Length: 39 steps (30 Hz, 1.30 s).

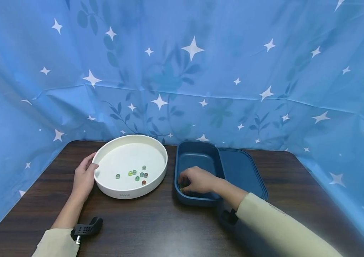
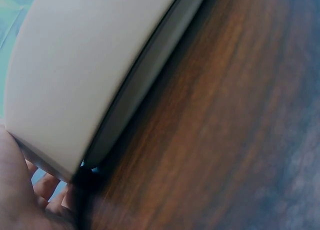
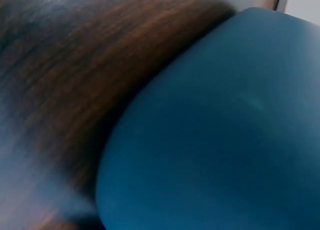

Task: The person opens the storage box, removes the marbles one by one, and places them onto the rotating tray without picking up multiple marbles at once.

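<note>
A round white tray [image 1: 127, 192] stands at the left of the table, with several small glass marbles [image 1: 137, 178] lying on it, mostly greenish, some yellow or reddish. My left hand [image 1: 85, 175] grips the tray's left rim, thumb over the edge; in the left wrist view its fingers [image 2: 46, 186] curl beneath the side. Inside a dark blue rectangular box [image 1: 198, 202], my right hand [image 1: 198, 179] reaches down near the left wall. Its fingers and thumb pinch around a small glassy marble [image 1: 181, 186], mostly hidden by the hand. The right wrist view shows only the box's outer wall [image 3: 200, 140] and the table.
A flat blue lid [image 1: 241, 167] lies against the box's right side, partly beneath my right forearm. The dark wooden table [image 1: 137, 228] ends at the back against a blue curtain [image 1: 182, 89] with white stars.
</note>
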Each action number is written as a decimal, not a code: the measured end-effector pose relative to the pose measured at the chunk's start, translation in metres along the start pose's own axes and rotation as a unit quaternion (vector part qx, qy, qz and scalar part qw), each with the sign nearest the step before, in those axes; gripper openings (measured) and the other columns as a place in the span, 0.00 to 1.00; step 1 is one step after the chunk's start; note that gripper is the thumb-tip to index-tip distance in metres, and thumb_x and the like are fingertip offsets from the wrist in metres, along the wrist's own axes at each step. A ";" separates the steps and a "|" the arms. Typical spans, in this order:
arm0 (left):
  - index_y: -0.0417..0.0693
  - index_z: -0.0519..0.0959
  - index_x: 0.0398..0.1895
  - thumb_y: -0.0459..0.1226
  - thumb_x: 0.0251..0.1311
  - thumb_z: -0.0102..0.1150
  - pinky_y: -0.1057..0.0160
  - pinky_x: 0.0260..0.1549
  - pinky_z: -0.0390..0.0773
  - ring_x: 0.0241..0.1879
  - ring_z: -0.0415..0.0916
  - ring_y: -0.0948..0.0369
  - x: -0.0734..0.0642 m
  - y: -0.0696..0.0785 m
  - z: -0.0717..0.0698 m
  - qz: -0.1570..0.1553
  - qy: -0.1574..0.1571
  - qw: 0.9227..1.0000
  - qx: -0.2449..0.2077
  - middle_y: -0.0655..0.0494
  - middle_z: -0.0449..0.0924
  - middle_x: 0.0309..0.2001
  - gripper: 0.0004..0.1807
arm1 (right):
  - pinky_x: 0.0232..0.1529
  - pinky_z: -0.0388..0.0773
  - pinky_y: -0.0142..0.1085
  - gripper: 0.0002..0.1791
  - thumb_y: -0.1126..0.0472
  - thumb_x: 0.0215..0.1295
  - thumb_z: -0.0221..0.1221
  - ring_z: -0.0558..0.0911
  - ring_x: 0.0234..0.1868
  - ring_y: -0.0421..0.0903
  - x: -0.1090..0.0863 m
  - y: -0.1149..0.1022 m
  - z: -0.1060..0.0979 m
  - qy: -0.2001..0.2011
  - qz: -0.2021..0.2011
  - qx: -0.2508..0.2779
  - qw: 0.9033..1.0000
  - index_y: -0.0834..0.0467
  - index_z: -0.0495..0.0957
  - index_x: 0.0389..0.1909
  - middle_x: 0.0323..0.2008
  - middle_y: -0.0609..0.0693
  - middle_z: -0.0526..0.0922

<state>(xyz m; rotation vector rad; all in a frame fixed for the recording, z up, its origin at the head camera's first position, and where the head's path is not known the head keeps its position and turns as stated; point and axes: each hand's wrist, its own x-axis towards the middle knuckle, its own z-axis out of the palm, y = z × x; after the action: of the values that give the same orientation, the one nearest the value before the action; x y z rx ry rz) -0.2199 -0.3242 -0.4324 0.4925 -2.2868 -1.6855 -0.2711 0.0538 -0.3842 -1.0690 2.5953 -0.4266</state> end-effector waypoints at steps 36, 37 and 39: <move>0.50 0.55 0.80 0.38 0.72 0.35 0.45 0.75 0.62 0.78 0.56 0.48 0.001 -0.001 0.000 0.002 0.004 1.000 0.006 0.48 0.55 0.80 0.32 | 0.40 0.81 0.35 0.09 0.60 0.64 0.67 0.82 0.38 0.39 0.013 0.017 0.004 0.106 0.078 0.057 0.990 0.54 0.84 0.45 0.38 0.47 0.87; 0.50 0.55 0.80 0.38 0.73 0.35 0.45 0.75 0.62 0.78 0.56 0.48 0.001 -0.001 0.000 0.001 0.004 1.000 0.006 0.48 0.55 0.80 0.32 | 0.40 0.82 0.35 0.10 0.60 0.64 0.66 0.82 0.38 0.40 0.013 0.017 0.004 0.105 0.078 0.057 0.990 0.54 0.85 0.46 0.38 0.47 0.87; 0.50 0.55 0.80 0.38 0.73 0.36 0.45 0.75 0.62 0.79 0.56 0.48 0.001 -0.001 0.000 -0.001 0.004 1.000 0.006 0.48 0.55 0.80 0.32 | 0.41 0.82 0.35 0.10 0.60 0.64 0.66 0.82 0.38 0.40 0.012 0.017 0.003 0.107 0.077 0.059 0.990 0.54 0.85 0.46 0.38 0.47 0.88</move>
<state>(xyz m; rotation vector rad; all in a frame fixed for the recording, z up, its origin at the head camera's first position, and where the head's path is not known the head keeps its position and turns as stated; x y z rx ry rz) -0.2209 -0.3246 -0.4331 0.5024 -2.2929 -1.6694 -0.2885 0.0562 -0.3951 -0.8158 2.7729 -0.6803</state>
